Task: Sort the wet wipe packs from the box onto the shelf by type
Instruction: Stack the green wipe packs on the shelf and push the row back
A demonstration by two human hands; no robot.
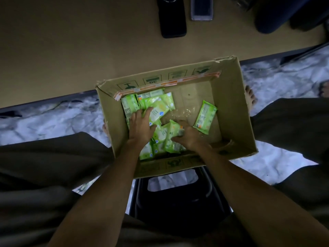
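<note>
An open cardboard box stands on the floor between my knees. Several green wet wipe packs lie heaped in its left half. One green pack lies alone toward the right. My left hand rests flat on the heap, fingers spread over a pack with a blue dot. My right hand curls round an upright green pack near the front wall; its fingertips are hidden behind the pack.
A beige surface lies beyond the box, bearing a black phone and a second phone in a clear case. A dark stool is under me. Bare feet flank the box on a white mottled floor.
</note>
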